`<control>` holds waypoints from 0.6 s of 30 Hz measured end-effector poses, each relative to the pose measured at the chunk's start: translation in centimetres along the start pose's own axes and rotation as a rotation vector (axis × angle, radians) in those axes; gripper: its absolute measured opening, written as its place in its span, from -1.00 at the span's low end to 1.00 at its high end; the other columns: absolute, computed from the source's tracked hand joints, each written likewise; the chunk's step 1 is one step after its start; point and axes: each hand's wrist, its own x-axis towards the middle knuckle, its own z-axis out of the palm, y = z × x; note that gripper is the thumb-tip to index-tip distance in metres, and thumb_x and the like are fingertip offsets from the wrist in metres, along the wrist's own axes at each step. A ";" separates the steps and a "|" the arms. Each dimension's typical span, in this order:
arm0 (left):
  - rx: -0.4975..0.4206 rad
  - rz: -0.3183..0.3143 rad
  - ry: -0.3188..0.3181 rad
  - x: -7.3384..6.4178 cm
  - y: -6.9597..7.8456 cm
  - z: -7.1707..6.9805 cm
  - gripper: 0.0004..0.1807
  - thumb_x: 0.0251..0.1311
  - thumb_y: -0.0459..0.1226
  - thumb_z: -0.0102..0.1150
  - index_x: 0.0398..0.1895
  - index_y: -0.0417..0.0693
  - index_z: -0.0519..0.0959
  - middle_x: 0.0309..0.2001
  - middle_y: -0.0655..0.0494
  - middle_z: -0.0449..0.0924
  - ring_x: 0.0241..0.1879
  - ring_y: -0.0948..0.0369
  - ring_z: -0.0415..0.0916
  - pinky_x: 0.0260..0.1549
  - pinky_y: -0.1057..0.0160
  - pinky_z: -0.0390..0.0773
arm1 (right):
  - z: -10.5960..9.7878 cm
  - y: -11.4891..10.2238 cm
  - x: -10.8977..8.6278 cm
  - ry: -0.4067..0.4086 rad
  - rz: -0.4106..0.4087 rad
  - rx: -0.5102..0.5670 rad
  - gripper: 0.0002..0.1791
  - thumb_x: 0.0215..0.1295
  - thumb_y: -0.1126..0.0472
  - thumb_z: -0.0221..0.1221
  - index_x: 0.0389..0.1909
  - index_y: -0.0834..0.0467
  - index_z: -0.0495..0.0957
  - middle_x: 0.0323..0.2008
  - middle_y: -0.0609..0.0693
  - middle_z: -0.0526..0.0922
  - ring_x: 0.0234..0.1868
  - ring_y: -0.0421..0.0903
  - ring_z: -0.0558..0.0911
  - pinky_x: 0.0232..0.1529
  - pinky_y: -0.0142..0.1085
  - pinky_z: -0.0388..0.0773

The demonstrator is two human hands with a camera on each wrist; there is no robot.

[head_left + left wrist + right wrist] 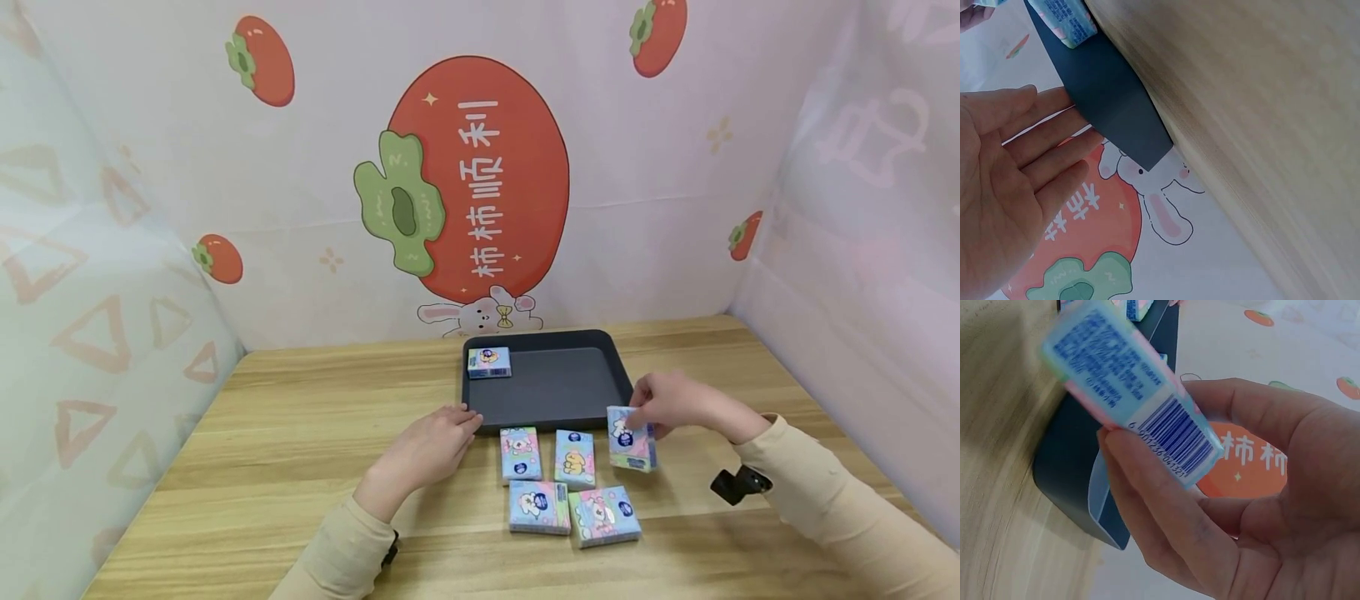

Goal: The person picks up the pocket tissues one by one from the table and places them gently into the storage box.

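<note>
Your left hand (429, 446): fingers straight, a little apart, gripping nothing, tips against the near left corner of the dark tray (555, 387). Stowed packet (489, 363): one, lying in the tray's far left corner. Loose packets (539, 507): four, in two rows on the table (300, 433), just before the tray. Held packet (626, 437): tilted at the tray's near right corner, pinched between your right hand's (670, 402) thumb and fingers. Step in hand, by appearance: carrying that packet trayward. Next move probably calls for you to clear the rim, level it and let go.
</note>
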 end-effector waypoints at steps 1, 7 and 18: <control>0.005 0.003 0.002 0.0 0.0 0.0 -0.65 0.35 -0.24 0.01 0.11 -0.18 0.56 0.12 -0.07 0.57 0.17 0.05 0.48 0.23 0.08 0.45 | -0.1 0.0 0.0 0.004 -0.002 0.007 -0.75 0.06 0.20 0.31 -0.35 0.30 0.54 -0.42 0.06 0.64 -0.50 -0.16 0.62 -0.42 -0.29 0.71; 0.034 0.034 0.024 0.1 -0.2 0.2 -0.66 0.33 -0.25 0.04 0.09 -0.19 0.56 0.09 -0.08 0.58 0.15 0.04 0.50 0.22 0.09 0.47 | -0.6 -0.1 0.4 0.027 -0.018 0.030 -0.70 0.06 0.17 0.31 -0.33 0.30 0.50 -0.39 0.08 0.63 -0.50 -0.16 0.64 -0.41 -0.28 0.72; 0.036 0.043 0.027 0.1 -0.3 0.2 -0.66 0.33 -0.26 0.02 0.08 -0.21 0.57 0.08 -0.09 0.59 0.14 0.03 0.51 0.21 0.10 0.48 | -1.1 0.0 1.4 0.080 -0.017 0.131 -0.68 0.09 0.16 0.29 -0.30 0.31 0.44 -0.37 0.12 0.60 -0.47 -0.14 0.66 -0.35 -0.23 0.73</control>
